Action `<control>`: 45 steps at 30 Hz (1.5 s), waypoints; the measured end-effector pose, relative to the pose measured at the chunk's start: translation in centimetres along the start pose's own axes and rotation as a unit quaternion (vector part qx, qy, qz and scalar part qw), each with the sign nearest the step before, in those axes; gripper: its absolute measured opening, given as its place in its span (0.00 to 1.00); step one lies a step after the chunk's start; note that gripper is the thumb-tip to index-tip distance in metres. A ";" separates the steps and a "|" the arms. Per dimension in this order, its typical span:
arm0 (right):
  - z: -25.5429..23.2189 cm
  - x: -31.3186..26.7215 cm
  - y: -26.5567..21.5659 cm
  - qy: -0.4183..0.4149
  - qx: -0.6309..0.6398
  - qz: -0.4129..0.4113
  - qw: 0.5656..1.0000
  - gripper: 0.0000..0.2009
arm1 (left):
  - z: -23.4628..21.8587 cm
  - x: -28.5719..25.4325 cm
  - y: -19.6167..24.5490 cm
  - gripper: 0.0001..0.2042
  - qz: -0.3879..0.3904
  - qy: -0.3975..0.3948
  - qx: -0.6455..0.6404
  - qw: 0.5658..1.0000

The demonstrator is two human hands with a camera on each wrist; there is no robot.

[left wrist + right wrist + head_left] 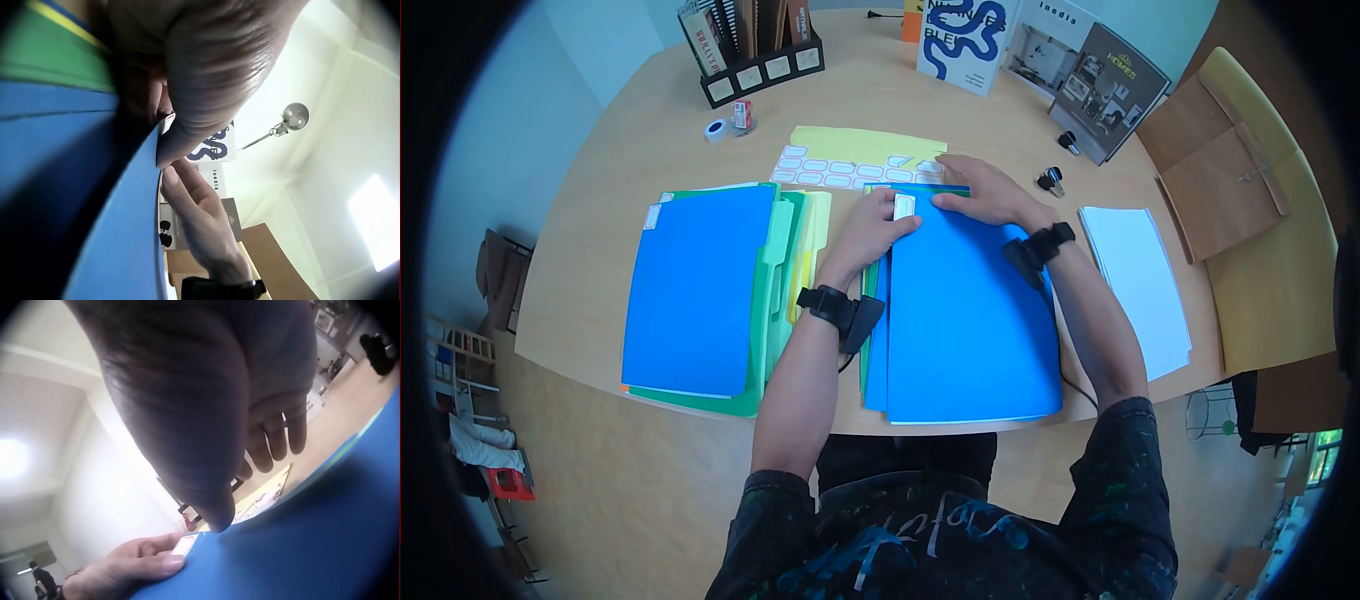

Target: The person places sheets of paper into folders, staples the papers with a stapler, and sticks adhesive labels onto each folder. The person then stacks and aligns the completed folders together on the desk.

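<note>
"Someone's dark, paint-flecked shirt (940, 565) is filling six o'clock, nearest of all. What's lying leftmost?"

"At nine o'clock, a blue-topped folder stack (694, 290) is lying on the table (590, 210), green edges showing along its right side."

"And the left hand (865, 235)?"

"It's pinching the blue folder (975, 320) at that folder's eleven o'clock corner, thumb in front, fingers behind. One white label (904, 206) is sitting just beside the thumb tip, toward twelve. From these fingers the folder is stretching toward five o'clock."

"Beyond it?"

"One label sheet (830, 170) is lying at twelve."

"What's the right hand (990, 193) doing?"

"Its fingers are extending nearly straight past the folder's top edge, its thumb touching near that edge. White papers (1140, 290) are lying at three o'clock."
</note>
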State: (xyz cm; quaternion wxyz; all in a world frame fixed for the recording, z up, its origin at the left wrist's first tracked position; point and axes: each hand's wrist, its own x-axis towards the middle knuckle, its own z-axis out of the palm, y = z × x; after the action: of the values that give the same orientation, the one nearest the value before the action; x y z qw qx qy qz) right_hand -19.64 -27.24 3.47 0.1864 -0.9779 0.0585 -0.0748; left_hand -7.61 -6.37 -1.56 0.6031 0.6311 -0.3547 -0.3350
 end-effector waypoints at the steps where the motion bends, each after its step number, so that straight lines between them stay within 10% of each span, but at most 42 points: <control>1: 0.6 0.6 0.4 -0.002 0.010 0.015 1.000 0.34 | -0.1 0.1 -0.1 0.25 0.001 -0.001 -0.003 1.000; 9: 1.3 -0.4 0.0 0.089 -0.124 -0.052 0.987 0.33 | 0.3 0.1 0.0 0.18 0.006 0.016 0.003 1.000; 11: 0.8 -0.9 -1.5 0.043 0.114 -0.009 0.993 0.30 | 0.0 0.5 -0.5 0.17 0.006 0.023 0.000 1.000; 23: 2.5 -1.7 -2.9 0.187 0.210 0.099 0.954 0.17 | 0.4 -0.3 1.0 0.19 -0.002 -0.109 -0.034 0.994; 28: -1.0 -7.2 -0.2 0.208 0.056 0.124 0.969 0.19 | 0.7 -0.6 1.1 0.20 0.033 -0.024 -0.024 0.999; 37: -0.4 -12.7 3.6 0.212 0.445 0.226 0.840 0.23 | 0.5 0.3 0.6 0.18 0.083 0.093 -0.138 0.983; 45: 0.9 -11.9 5.9 0.131 0.428 0.190 0.874 0.14 | -1.3 0.6 0.8 0.16 0.091 0.265 -0.190 0.941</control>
State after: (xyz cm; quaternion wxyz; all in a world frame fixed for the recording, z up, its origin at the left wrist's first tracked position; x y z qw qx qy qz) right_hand -31.69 -30.64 -1.03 0.5875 -0.7541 0.2294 -0.1833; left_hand -6.27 -6.20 -0.66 0.8122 0.5353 -0.1676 -0.1603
